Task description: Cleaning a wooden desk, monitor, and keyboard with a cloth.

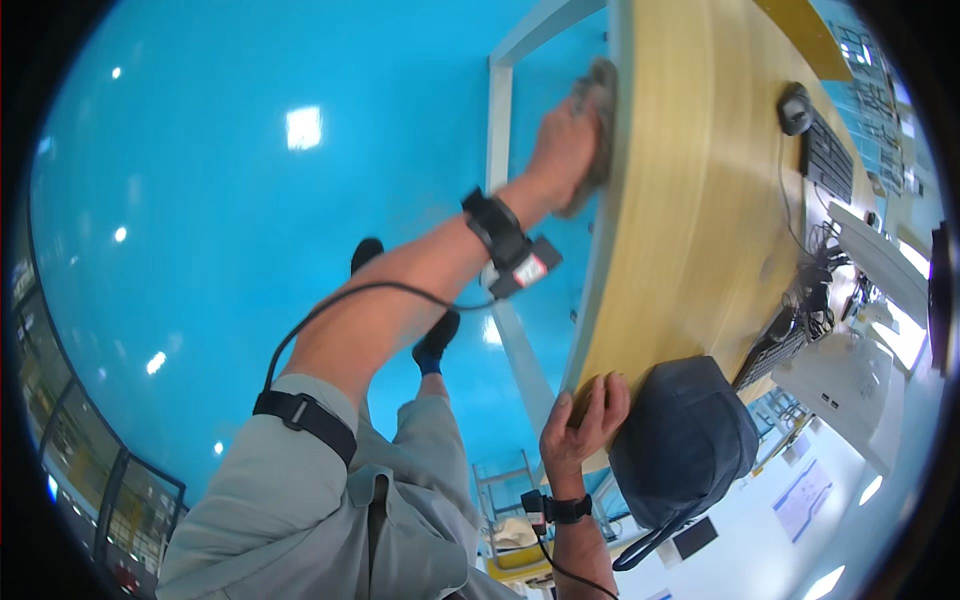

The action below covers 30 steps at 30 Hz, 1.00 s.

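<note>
My left hand (562, 146) is pressed over a grey-brown cloth (602, 142), blurred by motion, against the long edge of a wooden tabletop (675, 187). My right hand (583, 427) rests at the near corner of the same tabletop, fingers bent and apart. Right beside it on the tabletop stands a dark fabric bag (686, 435) with a strap handle. A black strap with a small cabled device (514, 244) circles my left wrist, and a similar wrist device (556, 508) sits on my right.
A computer mouse (795, 109), a keyboard (829, 154), tangled cables (817, 285) and white monitors (847, 390) stand along the table's far side. Below are the table's white metal legs (499, 127) on a glossy blue floor (225, 187). A chair (502, 480) is near my right arm.
</note>
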{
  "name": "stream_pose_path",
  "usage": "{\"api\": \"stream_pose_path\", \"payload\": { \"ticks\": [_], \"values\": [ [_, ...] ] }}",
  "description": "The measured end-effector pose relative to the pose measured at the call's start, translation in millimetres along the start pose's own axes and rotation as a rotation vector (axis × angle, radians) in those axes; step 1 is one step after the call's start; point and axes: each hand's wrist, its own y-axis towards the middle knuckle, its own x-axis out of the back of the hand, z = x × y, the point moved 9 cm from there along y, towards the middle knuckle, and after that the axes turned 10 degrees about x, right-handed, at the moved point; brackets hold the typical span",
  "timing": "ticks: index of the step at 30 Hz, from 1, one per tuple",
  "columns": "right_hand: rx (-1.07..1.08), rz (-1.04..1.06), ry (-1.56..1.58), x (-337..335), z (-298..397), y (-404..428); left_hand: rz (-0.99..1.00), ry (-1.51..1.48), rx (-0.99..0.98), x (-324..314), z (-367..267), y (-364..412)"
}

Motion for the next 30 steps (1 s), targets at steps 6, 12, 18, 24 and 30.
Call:
{"api": "stream_pose_path", "payload": {
  "ticks": [6, 12, 18, 24, 30],
  "values": [
    [0.034, -0.039, 0.098, -1, 9, 2, -0.046, 0.406, -0.478, 6, 106, -128],
    [0.042, -0.086, 0.187, 2, 10, 0, 0.06, -0.025, -0.12, 10, 178, -211],
    [0.003, -0.146, 0.238, 4, 5, -2, 0.125, 0.053, -0.08, 10, 222, -265],
    [0.002, -0.159, 0.262, 2, 1, -4, 0.248, 0.353, -0.126, 10, 267, -308],
    [0.007, -0.126, 0.246, 0, 3, -4, 0.43, 0.532, -0.246, 13, 277, -299]
  ]
}}
